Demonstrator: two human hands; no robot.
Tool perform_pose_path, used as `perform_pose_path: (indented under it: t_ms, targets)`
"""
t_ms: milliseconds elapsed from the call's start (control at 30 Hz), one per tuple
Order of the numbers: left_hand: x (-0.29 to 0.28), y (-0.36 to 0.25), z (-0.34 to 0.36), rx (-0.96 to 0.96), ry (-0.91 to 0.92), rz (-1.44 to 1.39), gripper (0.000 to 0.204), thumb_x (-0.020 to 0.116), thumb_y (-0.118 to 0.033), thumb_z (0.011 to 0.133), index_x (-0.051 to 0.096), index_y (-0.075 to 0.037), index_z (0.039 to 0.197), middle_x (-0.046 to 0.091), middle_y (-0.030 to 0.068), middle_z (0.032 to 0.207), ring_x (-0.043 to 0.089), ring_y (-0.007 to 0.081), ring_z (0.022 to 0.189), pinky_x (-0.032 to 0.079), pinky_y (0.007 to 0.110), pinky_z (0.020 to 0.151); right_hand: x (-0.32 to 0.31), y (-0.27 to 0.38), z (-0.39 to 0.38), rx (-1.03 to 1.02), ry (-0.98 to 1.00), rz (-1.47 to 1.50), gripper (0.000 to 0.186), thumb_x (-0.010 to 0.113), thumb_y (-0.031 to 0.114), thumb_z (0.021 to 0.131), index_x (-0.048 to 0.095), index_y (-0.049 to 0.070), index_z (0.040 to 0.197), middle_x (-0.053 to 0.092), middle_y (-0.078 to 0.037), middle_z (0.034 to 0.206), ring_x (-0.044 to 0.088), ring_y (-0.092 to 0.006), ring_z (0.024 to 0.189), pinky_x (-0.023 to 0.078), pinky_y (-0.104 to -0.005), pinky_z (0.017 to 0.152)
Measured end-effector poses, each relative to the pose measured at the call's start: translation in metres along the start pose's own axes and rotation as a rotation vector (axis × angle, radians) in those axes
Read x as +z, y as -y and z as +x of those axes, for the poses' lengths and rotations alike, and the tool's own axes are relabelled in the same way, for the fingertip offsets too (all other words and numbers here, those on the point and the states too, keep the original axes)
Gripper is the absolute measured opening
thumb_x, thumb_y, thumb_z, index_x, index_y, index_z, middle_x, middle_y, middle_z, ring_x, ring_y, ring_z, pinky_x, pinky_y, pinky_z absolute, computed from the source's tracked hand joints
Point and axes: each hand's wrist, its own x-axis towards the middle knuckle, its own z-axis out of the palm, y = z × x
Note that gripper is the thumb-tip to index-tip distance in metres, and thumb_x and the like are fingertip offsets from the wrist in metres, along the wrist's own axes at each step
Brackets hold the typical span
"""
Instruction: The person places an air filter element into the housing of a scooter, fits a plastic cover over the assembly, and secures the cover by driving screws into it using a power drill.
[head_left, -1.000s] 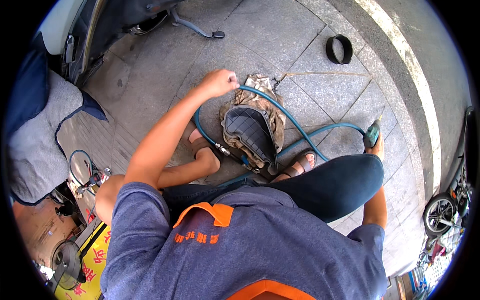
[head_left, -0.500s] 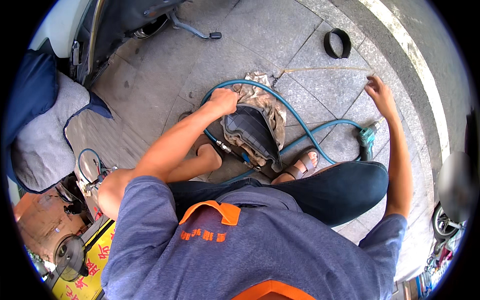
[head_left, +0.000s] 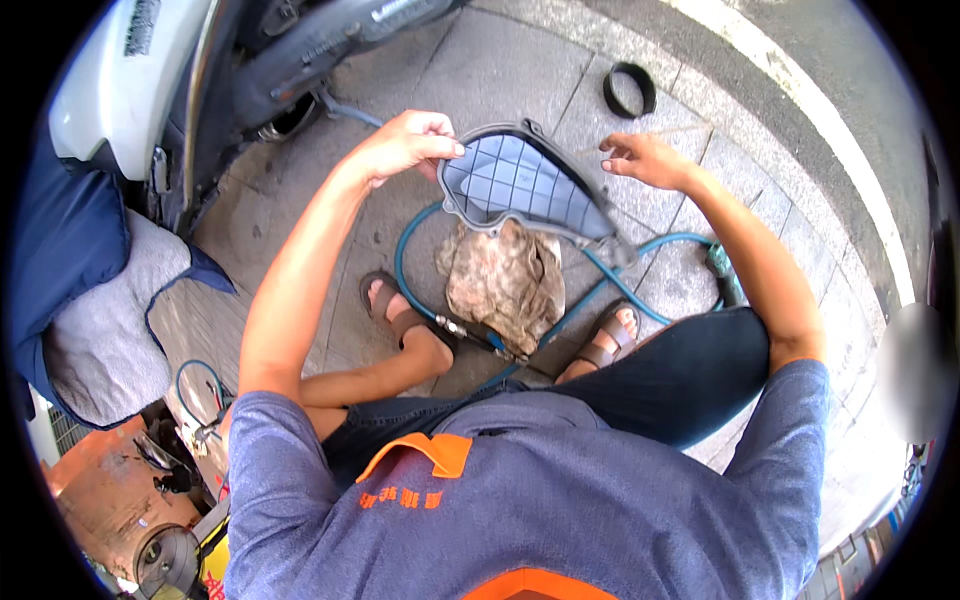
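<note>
My left hand (head_left: 414, 150) grips the left end of a grey, ribbed plastic cover (head_left: 515, 188), which is lifted above a crumpled, stained rag (head_left: 495, 285). My right hand (head_left: 635, 156) is raised just beyond the cover's upper right, fingers apart and slightly curled, holding nothing. A teal-and-black power tool (head_left: 720, 262) lies on the paving beside my right knee. A blue hose (head_left: 400, 250) loops round the rag, with metal fittings (head_left: 450, 327) near my feet.
A black ring-shaped band (head_left: 629, 90) lies on the paving ahead. A scooter body (head_left: 120, 70) with a dark padded cover (head_left: 75, 260) stands left. Tools and an orange-brown surface (head_left: 110, 490) are lower left. A kerb with a white line (head_left: 820, 120) curves along the right.
My left hand has lifted the plastic cover off the rag and turned it. My right hand has let go of the power tool and moved up and left toward the cover.
</note>
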Motion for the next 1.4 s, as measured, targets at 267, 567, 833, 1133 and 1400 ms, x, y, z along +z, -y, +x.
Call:
perform_pose_path:
  t_ms: [267,567,833,1133,1400]
  targets:
    - [-0.015,0.004,0.014,0.267,-0.297,-0.543,0.016,0.069,-0.018,0.087,0.056,-0.014,0.093,0.059,-0.0065,0.084,0.054,0.0038,0.073,0.044,0.022,0.067,-0.084,0.045,-0.033,0.09,-0.171,0.671,0.061,0.056,0.049,0.093,0.052,0.003,0.132,0.058,-0.006,0.12,0.053,-0.0154,0.109,0.04,-0.0293,0.096]
    - [-0.013,-0.032,0.022,0.542,-0.439,-0.517,0.02,0.073,-0.016,0.084,0.058,-0.008,0.095,0.06,-0.0005,0.098,0.052,0.0039,0.087,0.041,0.02,0.08,-0.086,0.024,-0.055,0.133,0.066,0.904,0.07,0.074,0.044,0.08,0.05,-0.001,0.129,0.065,-0.009,0.103,0.063,-0.0143,0.094,0.047,-0.0285,0.087]
    - [-0.011,-0.024,0.018,0.346,-0.52,-0.635,0.016,0.068,-0.021,0.089,0.059,-0.01,0.094,0.06,-0.0033,0.087,0.056,0.0064,0.077,0.045,0.021,0.073,-0.072,0.01,-0.027,0.243,0.031,0.996,0.024,0.063,0.03,0.093,0.058,0.006,0.095,0.064,-0.005,0.071,0.06,-0.0103,0.064,0.048,-0.0242,0.058]
    - [-0.03,0.029,0.0,0.222,-0.675,-0.283,0.022,0.06,-0.022,0.095,0.06,-0.005,0.109,0.068,0.0071,0.106,0.063,0.0139,0.094,0.05,0.029,0.082,-0.068,0.033,-0.077,-0.114,-0.717,-0.562,0.06,0.07,0.004,0.071,0.058,0.017,0.128,0.053,-0.009,0.078,0.054,-0.0265,0.072,0.049,-0.0365,0.067]
    - [-0.003,0.03,0.015,0.344,-0.349,0.527,0.031,0.065,-0.022,0.087,0.06,-0.003,0.111,0.067,0.0112,0.108,0.064,0.0231,0.097,0.05,0.036,0.084,0.059,-0.019,-0.11,0.066,-0.326,-0.389,0.089,0.077,0.012,0.062,0.041,0.018,0.143,0.055,-0.008,0.084,0.054,-0.0289,0.081,0.049,-0.0403,0.075]
